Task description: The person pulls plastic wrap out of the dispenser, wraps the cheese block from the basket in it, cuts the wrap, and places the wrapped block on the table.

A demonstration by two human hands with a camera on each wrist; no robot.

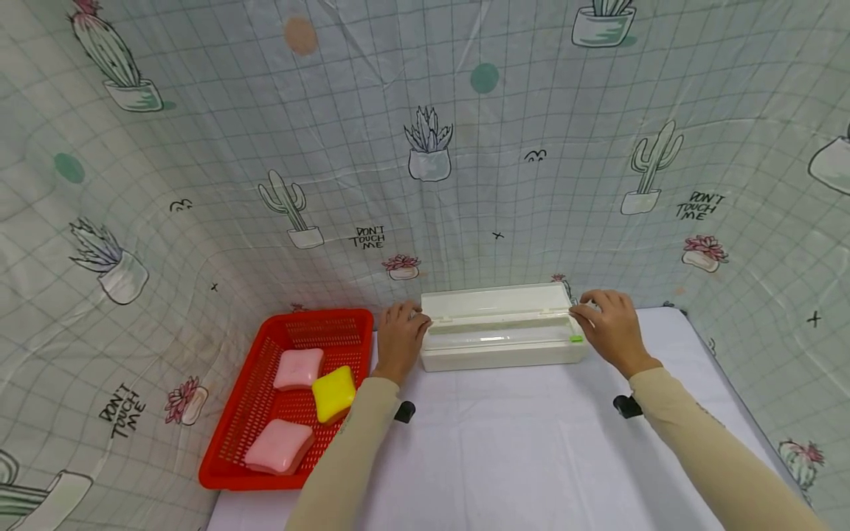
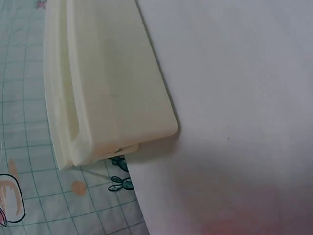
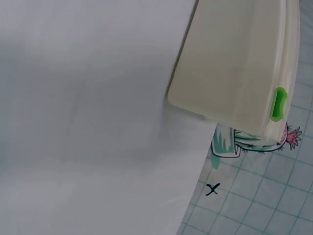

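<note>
A long cream-white cling film dispenser (image 1: 505, 357) with its lid (image 1: 494, 301) raised lies at the back of the table. A shiny clear surface shows inside it, and a small green tab (image 3: 278, 104) sits at its right end. At the left end, my left hand (image 1: 401, 335) pinches the lid's edge with thumb and fingers. My right hand (image 1: 612, 330) pinches the same edge at the right end. Whether film is also between the fingertips is too small to tell. Only the dispenser's front wall (image 2: 120, 83) and ends appear in the wrist views, without the hands.
Left of the dispenser stands a red plastic basket (image 1: 219, 450). It holds two pink sponge-like blocks (image 1: 299, 369) and a yellow one (image 1: 334, 394). A white cloth (image 1: 505, 457) covers the table, and a cactus-print sheet (image 1: 491, 192) rises behind and at the sides.
</note>
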